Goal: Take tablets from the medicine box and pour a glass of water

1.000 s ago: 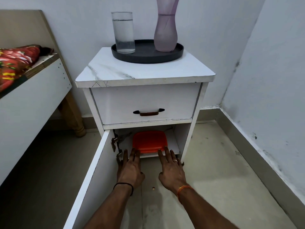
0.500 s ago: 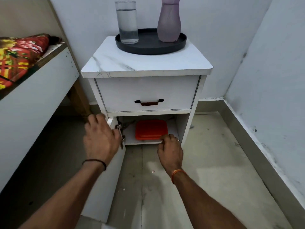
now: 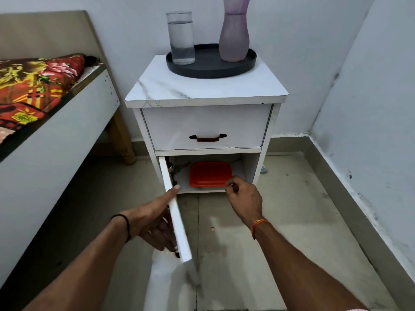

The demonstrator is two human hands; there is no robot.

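Note:
A red-lidded medicine box (image 3: 210,173) lies flat in the open lower compartment of the white bedside cabinet (image 3: 202,88). On top, a dark round tray (image 3: 208,69) carries a tall glass (image 3: 180,37) mostly full of water and a frosted purple bottle (image 3: 234,37). My left hand (image 3: 152,218) grips the white cabinet door (image 3: 177,221), thumb along its top edge and fingers on the outer face. My right hand (image 3: 244,198) hovers just in front of the box's right corner with its fingers curled in and nothing visible in them.
The drawer (image 3: 206,126) above the compartment is closed. A bed (image 3: 56,131) with a patterned blanket stands close on the left. A wall (image 3: 370,131) and its skirting run along the right. A small pale speck (image 3: 212,228) lies on the tiled floor.
My left hand slid down the door and swung it partly inward. My right hand drew back from the red box and curled. The view pulled back and up.

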